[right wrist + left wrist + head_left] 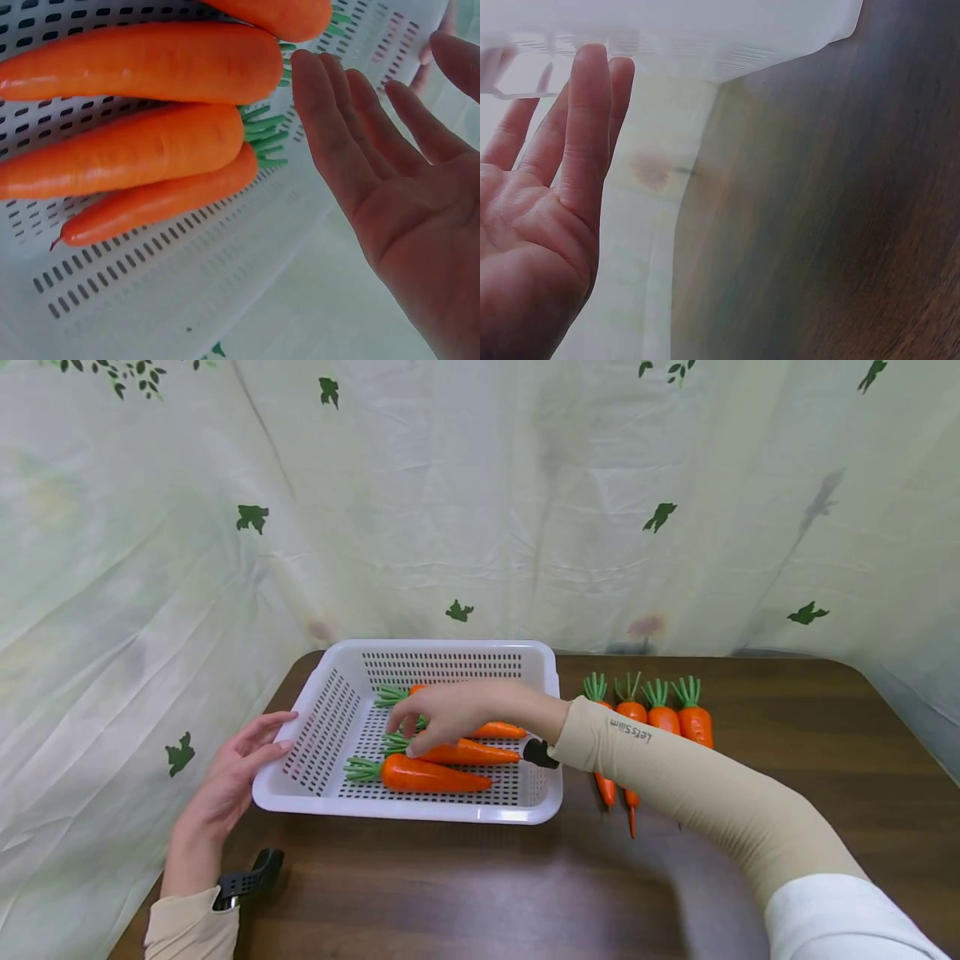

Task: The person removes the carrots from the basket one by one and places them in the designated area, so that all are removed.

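A white slotted plastic basket (397, 808) stands on the table with several orange, green-topped carrots (435, 774) lying side by side in it. Over their green tops hovers my right hand (453, 714), fingers bent slightly downward. From the right wrist view, this hand (405, 180) has spread, loose fingers and a bare palm, its fingertips close beside a carrot's (142, 64) leafy end. My left hand (232, 777) is at the basket's left side, fingertips right at the rim. The left wrist view has its fingers (586, 127) extended straight against the basket wall (667, 34).
More carrots (696, 725) lie in a row on the brown table (450, 893) right of the basket, partly hidden under my right forearm. A pale curtain (480, 510) with green leaf prints hangs behind the table and along its left side.
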Action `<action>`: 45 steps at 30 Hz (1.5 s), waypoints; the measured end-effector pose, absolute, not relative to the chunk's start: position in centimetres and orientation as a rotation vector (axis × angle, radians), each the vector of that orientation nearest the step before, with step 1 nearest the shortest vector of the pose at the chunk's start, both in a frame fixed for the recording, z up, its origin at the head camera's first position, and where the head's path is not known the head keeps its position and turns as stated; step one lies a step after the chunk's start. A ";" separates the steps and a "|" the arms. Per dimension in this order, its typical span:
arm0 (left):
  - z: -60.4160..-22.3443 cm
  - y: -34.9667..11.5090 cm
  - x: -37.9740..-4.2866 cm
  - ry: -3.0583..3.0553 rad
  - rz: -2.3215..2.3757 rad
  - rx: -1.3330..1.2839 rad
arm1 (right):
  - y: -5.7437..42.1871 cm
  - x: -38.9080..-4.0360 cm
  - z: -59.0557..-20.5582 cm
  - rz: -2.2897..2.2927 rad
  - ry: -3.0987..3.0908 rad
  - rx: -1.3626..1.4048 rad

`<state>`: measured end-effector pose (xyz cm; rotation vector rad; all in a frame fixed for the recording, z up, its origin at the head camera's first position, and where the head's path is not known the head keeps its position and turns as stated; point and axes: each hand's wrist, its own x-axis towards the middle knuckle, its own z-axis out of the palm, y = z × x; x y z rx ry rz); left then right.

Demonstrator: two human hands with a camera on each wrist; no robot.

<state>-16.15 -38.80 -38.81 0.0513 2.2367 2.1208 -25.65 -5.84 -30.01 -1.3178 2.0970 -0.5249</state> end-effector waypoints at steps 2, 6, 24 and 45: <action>-38.8 -38.8 -16.2 2.236 2.123 0.052 | -6.5 -25.8 -30.5 -0.518 2.075 -1.284; -38.8 -38.8 -16.2 2.244 2.119 0.036 | -7.6 -26.0 -31.5 -0.492 2.034 -1.239; -38.6 -38.8 -16.2 2.242 2.111 0.034 | -9.9 -25.2 -35.2 -0.483 1.948 -1.169; -38.6 -39.0 -16.2 2.188 2.146 0.095 | -8.9 -24.7 -33.3 -0.642 1.949 -1.171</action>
